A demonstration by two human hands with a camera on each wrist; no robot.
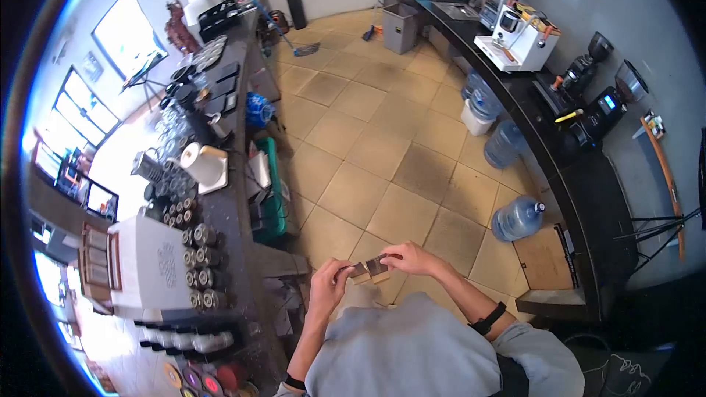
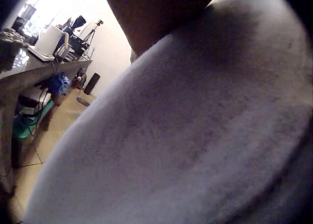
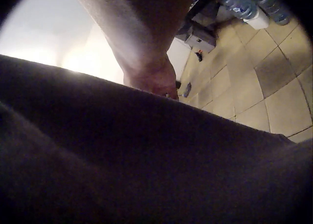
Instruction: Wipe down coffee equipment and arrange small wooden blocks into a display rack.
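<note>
In front of the person's body, both hands hold a small flat dark brown piece with a pale strip across it (image 1: 376, 265). Its kind is too small to tell. The left hand (image 1: 329, 284) pinches its left end between thumb and fingers. At the other end, the right hand (image 1: 413, 258) pinches it the same way. Grey cloth (image 2: 186, 131) fills most of the left wrist view and hides the left hand's fingers. In the right wrist view part of the right hand (image 3: 151, 80) shows above dark cloth, which hides what it holds.
At left runs a long counter (image 1: 239, 250) with jars (image 1: 206, 235), glasses and a paper roll (image 1: 202, 164). A curved black counter (image 1: 581, 184) at right bears an espresso machine (image 1: 518, 40) and grinders. Water bottles (image 1: 517, 218) stand on the tiled floor (image 1: 360, 136) below it.
</note>
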